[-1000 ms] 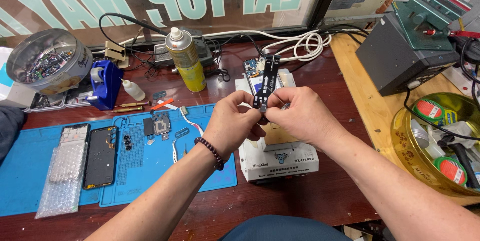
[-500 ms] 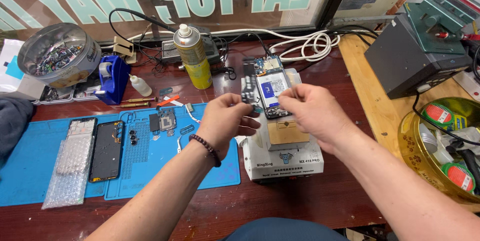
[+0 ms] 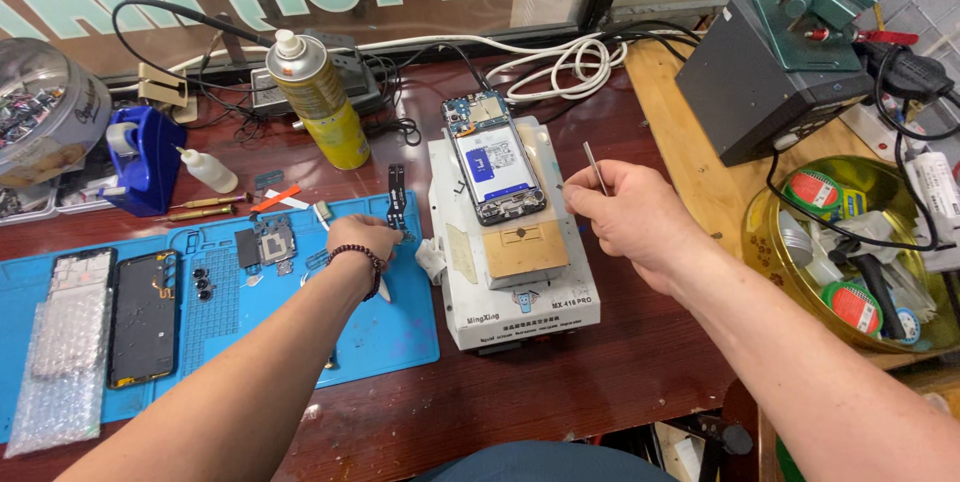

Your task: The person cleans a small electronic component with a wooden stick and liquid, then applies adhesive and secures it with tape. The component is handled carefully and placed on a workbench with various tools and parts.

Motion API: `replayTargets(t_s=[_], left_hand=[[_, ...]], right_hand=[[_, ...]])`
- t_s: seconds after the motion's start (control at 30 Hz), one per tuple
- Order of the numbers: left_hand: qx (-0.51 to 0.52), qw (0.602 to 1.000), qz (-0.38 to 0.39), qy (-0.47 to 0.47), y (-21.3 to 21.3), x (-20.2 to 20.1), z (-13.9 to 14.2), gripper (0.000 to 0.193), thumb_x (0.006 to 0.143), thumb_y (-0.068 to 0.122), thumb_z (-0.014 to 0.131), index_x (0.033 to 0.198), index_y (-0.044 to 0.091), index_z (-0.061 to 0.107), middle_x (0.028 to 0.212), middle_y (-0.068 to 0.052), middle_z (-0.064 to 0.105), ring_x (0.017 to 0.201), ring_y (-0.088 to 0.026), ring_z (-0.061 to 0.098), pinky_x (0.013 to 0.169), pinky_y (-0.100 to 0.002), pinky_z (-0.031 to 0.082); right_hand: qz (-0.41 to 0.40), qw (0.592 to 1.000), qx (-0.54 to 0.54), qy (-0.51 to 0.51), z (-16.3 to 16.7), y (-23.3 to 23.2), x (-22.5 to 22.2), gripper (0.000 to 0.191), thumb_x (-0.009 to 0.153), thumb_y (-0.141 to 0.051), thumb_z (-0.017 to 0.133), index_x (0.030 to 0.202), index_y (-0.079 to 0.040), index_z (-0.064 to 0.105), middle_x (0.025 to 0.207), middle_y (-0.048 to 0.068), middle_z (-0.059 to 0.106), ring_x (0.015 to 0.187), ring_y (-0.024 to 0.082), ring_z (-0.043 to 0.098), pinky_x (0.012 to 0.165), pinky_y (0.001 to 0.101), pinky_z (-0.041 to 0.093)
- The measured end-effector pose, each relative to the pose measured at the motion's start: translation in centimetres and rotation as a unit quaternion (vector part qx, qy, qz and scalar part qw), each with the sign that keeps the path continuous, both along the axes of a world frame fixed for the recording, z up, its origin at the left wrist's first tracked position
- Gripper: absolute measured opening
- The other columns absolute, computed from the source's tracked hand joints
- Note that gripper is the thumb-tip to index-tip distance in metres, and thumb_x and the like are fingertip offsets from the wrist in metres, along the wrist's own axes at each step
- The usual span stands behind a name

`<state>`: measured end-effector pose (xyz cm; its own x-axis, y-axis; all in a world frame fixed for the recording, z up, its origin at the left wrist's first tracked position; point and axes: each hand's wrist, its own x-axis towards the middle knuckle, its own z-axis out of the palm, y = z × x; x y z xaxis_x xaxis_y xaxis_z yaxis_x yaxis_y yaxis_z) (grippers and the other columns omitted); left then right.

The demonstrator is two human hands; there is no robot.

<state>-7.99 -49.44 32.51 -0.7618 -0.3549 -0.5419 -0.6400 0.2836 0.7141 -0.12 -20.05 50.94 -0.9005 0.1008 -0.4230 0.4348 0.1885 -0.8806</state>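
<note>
Your left hand pinches a black flex strip over the blue mat, your right hand grips tweezers beside the opened phone — a careless tug could crease it.

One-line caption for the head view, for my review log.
Left hand sets a flex cable on the blue mat; right hand holds tweezers beside an opened phone.

parts jar: cut by left edge | flex cable: lower end hidden

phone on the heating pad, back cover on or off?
Off. The phone lies on the white heating pad with its blue battery and circuit boards exposed.
</note>
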Motion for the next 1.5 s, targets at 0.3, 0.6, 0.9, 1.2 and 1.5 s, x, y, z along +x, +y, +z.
replayTargets(t_s=[0.3, 0.6, 0.9, 1.2, 1.5], left_hand=[[-0.056, 0.998, 0.004, -0.026, 1.3, -0.5, -0.6, 0.019, 0.082, 0.01, 0.079, 0.1, 0.006, 0.078, 0.079, -0.012, 0.076, 0.064, -0.018, 0.07, 0.054, -0.032, 0.053], [0.209, 0.965, 0.113, 0.107, 5.8, 3.6, 7.8, 0.024, 0.085, 0.007, 0.071, 0.109, 0.003, 0.072, 0.09, -0.008, 0.07, 0.066, -0.017, 0.062, 0.056, -0.032, 0.049], [0.453, 0.882, 0.016, 0.131, 9.8, 7.7, 16.2, 0.024, 0.088, 0.01, 0.072, 0.11, 0.001, 0.069, 0.09, -0.006, 0.074, 0.065, -0.012, 0.065, 0.054, -0.027, 0.053], [0.379, 0.911, 0.045, 0.156, 8.9, 8.5, 15.7, 0.024, 0.085, 0.005, 0.072, 0.108, 0.0, 0.067, 0.086, -0.006, 0.07, 0.065, -0.013, 0.065, 0.053, -0.028, 0.053], [0.394, 0.902, 0.118, 0.13, 5.3, 9.7, 15.8, 0.035, 0.083, 0.002, 0.073, 0.117, 0.001, 0.064, 0.088, -0.006, 0.069, 0.065, -0.014, 0.065, 0.056, -0.029, 0.055]], right_hand=[[0.02, 1.0, -0.019, 0.009, 0.3, 1.6, 0.1, 0.012, 0.093, -0.014, 0.067, 0.1, -0.004, 0.066, 0.072, -0.003, 0.053, 0.051, 0.003, 0.038, 0.042, 0.0216, 0.029], [0.109, 0.976, 0.076, 0.175, 0.9, 1.4, 0.3, 0.012, 0.093, -0.015, 0.068, 0.097, -0.004, 0.071, 0.084, -0.001, 0.071, 0.072, 0.003, 0.062, 0.065, 0.0213, 0.053], [0.188, 0.941, 0.159, 0.233, 1.1, -2.1, -0.3, 0.019, 0.089, -0.022, 0.068, 0.094, -0.005, 0.074, 0.081, 0.004, 0.077, 0.076, 0.011, 0.07, 0.072, 0.0286, 0.057], [0.237, 0.927, 0.169, 0.235, 0.0, -3.4, -1.0, 0.019, 0.088, -0.023, 0.068, 0.094, -0.006, 0.074, 0.082, 0.004, 0.077, 0.076, 0.012, 0.072, 0.071, 0.0297, 0.058], [0.266, 0.907, 0.177, 0.275, 0.8, -7.4, -0.1, 0.018, 0.089, -0.023, 0.069, 0.095, -0.007, 0.074, 0.083, 0.004, 0.077, 0.073, 0.015, 0.073, 0.068, 0.0311, 0.057]])
